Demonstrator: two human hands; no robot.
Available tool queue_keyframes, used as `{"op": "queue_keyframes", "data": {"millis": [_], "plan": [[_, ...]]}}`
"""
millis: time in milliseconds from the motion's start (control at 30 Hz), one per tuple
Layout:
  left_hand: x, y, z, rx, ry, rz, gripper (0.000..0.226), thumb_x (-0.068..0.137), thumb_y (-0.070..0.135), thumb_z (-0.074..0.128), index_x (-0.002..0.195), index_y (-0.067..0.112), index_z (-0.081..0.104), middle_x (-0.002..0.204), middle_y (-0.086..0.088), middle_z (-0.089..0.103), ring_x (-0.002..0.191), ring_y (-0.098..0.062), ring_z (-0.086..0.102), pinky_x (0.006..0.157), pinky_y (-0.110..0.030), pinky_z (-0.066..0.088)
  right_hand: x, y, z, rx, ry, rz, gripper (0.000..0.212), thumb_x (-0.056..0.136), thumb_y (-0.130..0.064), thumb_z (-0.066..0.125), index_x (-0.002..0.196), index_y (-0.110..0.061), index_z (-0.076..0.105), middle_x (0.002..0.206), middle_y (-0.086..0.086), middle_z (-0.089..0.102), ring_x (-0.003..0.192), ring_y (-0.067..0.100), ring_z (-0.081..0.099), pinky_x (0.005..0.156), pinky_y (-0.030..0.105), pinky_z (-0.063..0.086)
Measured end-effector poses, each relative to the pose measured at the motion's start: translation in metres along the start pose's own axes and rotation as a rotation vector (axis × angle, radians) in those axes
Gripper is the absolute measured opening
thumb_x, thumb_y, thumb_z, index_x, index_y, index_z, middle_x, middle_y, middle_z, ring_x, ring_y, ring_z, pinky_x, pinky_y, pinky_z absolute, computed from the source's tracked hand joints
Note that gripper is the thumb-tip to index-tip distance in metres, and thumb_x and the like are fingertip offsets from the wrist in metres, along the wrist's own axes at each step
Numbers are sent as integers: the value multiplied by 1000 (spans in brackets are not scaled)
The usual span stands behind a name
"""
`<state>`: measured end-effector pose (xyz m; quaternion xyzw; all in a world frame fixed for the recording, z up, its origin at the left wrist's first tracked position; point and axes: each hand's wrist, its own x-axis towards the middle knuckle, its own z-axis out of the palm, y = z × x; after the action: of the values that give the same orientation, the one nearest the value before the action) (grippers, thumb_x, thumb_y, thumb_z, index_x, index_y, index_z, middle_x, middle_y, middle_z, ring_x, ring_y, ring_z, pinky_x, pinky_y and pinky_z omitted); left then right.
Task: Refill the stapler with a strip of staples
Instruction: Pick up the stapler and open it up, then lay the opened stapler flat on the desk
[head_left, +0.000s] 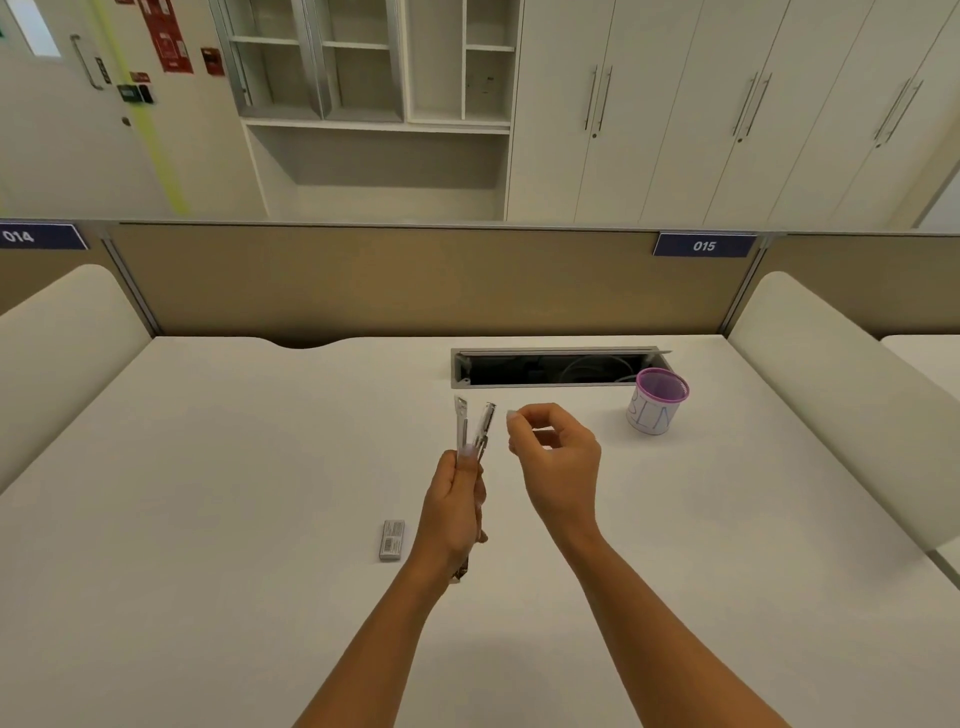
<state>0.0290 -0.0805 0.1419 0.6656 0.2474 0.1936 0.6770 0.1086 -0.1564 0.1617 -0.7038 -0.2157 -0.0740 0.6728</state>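
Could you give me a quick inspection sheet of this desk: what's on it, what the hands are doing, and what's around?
Surface: white desk, mostly bare.
Job's things: stapler opened, held upright in left hand; small staple box lying flat on the desk.
Clutter: purple-rimmed cup at right.
Hands: right hand pinches something small, too blurred to name.
Cables: some seen inside open cable hatch.
Surroundings: partition panel, white cupboards.

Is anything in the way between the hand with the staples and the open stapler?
Nothing visible is. The right hand pinches something small, too blurred to identify, just right of the opened stapler held up by the left hand. Only empty air separates them.
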Motion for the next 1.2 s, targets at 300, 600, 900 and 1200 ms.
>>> {"op": "queue_keyframes", "data": {"millis": [300,600,900,1200], "plan": [[4,7,-4,-110,-83,-73,39,100,41,28,86,9,46,48,6,43,34,-6,37,43,-21,47,8,10,-9,283,-140,306,6,88,-26,69,84,-23,71,80,-7,72,79,12,72,61,18,56],[20,8,3,-125,-136,-145,40,100,41,29,82,11,47,46,7,45,33,-6,37,41,-23,48,58,25,-41,346,-121,438,5,85,-10,70,86,-7,74,82,9,76,80,21,76,67,22,59],[36,3,13,-133,-139,-181,38,101,40,31,80,13,47,47,8,44,33,-7,36,40,-23,47,149,82,-108,50,33,553,9,83,-6,73,76,-8,67,78,12,69,67,17,70,53,17,58],[53,-5,33,-132,-137,-210,37,100,41,32,81,13,47,48,6,43,34,-8,34,40,-24,47,224,145,-152,-438,101,579,24,83,-13,73,104,-2,68,108,18,68,102,30,66,84,40,59]]}}
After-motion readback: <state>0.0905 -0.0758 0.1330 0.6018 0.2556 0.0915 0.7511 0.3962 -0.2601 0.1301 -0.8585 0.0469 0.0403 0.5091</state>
